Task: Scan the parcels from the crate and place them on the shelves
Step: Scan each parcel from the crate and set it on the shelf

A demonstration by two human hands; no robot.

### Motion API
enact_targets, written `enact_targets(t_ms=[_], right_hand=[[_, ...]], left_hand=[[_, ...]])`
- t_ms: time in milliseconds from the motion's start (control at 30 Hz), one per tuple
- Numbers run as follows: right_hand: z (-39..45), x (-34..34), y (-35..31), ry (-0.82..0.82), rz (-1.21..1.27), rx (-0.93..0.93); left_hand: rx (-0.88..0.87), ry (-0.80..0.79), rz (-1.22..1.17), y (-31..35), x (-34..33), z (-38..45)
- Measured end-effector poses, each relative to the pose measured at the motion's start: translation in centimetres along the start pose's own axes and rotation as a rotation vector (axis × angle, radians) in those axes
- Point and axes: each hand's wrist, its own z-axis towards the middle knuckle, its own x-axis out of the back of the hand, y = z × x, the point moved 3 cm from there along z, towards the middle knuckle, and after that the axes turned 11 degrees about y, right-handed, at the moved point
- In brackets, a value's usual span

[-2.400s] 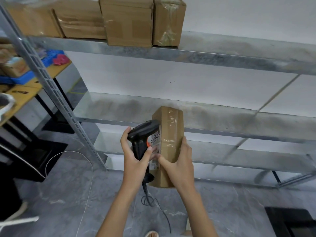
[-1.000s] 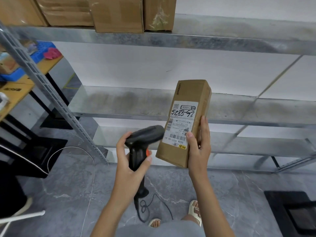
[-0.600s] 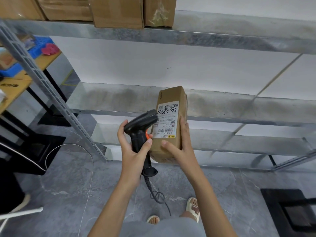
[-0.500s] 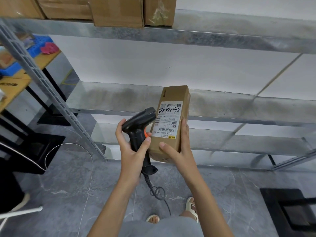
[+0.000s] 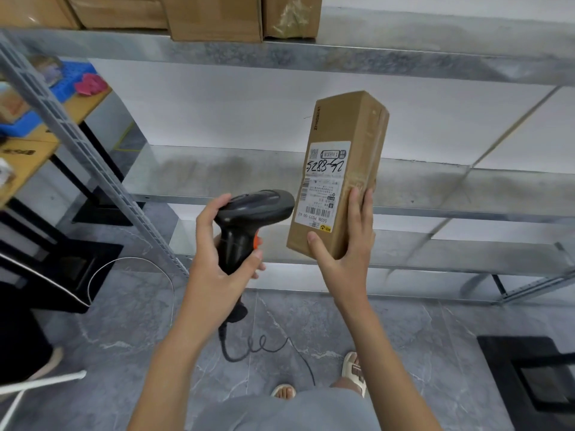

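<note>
Gripped at its lower end by the right hand (image 5: 343, 255), a long brown cardboard parcel (image 5: 342, 169) is held nearly upright, leaning slightly to the right, right of the frame's centre; the thumb is pressed across the near face at the bottom corner and the fingers are wrapped up the taped right side. A white shipping label (image 5: 323, 185) with barcodes and handwritten digits is turned toward the camera. Just left of the parcel, a black handheld barcode scanner (image 5: 252, 216) is clasped by the left hand (image 5: 217, 253), the fingers curled round its handle beside an orange trigger, with the scanner head pointed to the right at the lower part of the label; scanner and parcel are close but not touching. A coiled black cable (image 5: 258, 346) is seen hanging from the handle toward the grey marble-patterned floor (image 5: 124, 321). Behind both hands, a bare galvanised metal shelf (image 5: 217, 172) is spread across the middle of the frame, with another level below it. Along the top edge, several cardboard boxes (image 5: 214, 17) are set in a row on the upper shelf (image 5: 404, 51). At the far left, a slanted perforated upright (image 5: 77, 138) is seen, and beyond it a yellow-topped table carrying a blue crate (image 5: 40, 104). Sandalled feet are visible at the bottom centre.
</note>
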Motion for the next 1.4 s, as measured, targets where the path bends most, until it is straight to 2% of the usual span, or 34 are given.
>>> enact_targets(t_ms=[167, 467, 1200, 1400], right_hand=[[0.7, 0.1, 0.1, 0.004, 0.007, 0.01], [0.6, 0.2, -0.1, 0.035, -0.031, 0.052], [0.4, 0.6, 0.0, 0.047, -0.075, 0.065], [0.5, 2.1, 0.9, 0.052, -0.083, -0.021]], left_hand=[[0.02, -0.074, -0.001, 0.5, 0.7, -0.3], [0.016, -0.109, -0.03, 0.7, -0.1, -0.6], [0.014, -0.089, 0.02, 0.7, -0.3, -0.9], [0.024, -0.096, 0.034, 0.0, -1.7, 0.1]])
